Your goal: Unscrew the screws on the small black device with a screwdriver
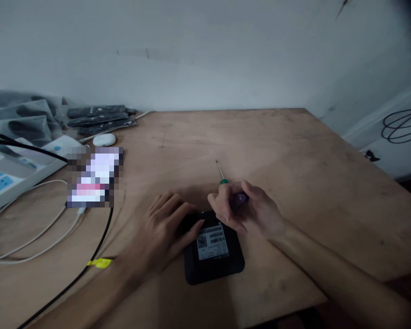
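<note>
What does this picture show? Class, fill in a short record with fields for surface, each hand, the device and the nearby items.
Surface: wooden table
Left hand: rests on the black box, fingers on its left edge
Right hand: holds a screwdriver, tip pointing away
Device: black box lying flat, white label facing up
Nearby: white cable, black cable, remotes at the far left

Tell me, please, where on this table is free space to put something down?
Bare wood lies beyond the screwdriver toward the wall, and right of the right hand to the table edge. Crowded: cables and remotes at left.
</note>
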`<state>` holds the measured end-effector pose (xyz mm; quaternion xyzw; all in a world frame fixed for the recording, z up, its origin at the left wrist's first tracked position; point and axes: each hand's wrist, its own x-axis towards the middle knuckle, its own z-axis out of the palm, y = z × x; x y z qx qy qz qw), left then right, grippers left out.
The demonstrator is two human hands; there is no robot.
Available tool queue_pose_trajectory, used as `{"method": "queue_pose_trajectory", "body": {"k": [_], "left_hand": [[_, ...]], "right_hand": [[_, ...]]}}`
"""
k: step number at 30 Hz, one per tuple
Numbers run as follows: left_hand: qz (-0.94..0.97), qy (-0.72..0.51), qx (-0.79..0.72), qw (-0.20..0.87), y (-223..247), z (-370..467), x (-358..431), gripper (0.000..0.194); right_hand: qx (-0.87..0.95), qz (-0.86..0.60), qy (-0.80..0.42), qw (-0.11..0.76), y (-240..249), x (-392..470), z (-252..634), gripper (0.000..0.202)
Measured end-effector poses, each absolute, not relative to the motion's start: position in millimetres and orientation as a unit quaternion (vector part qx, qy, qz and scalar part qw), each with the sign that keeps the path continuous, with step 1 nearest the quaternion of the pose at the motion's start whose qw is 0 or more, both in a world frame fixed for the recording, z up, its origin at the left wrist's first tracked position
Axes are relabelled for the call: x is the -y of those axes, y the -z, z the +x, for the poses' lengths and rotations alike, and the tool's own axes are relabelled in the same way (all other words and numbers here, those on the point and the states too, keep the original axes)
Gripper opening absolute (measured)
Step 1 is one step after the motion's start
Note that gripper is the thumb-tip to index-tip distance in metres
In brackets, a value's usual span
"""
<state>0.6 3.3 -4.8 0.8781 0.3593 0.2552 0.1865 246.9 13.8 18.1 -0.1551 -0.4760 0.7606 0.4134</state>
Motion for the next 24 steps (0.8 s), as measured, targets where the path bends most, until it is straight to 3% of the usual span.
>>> {"method": "queue_pose_trajectory", "body": {"k": [12, 17, 22, 24], "left_hand": [[0.880, -0.252, -0.357, 0.184, 5.3, 1.0, -4.1, 0.019], [0.883, -0.243, -0.359, 0.181, 5.1, 1.0, -4.6, 0.018], [0.881, -0.241, -0.361, 0.187, 5.2, 1.3, -5.2, 0.019], [0.882, -0.240, -0.360, 0.183, 5.2, 1.2, -5.2, 0.018]], "right_hand": [[0.450, -0.111, -0.777, 0.425, -7.5, -13.6, 242.1, 0.035], [0.462, -0.135, -0.765, 0.427, -13.1, -11.2, 242.4, 0.044], [0.477, -0.155, -0.750, 0.431, -17.4, -11.6, 243.4, 0.071], [0.481, -0.149, -0.748, 0.433, -17.1, -12.6, 243.6, 0.068]]}}
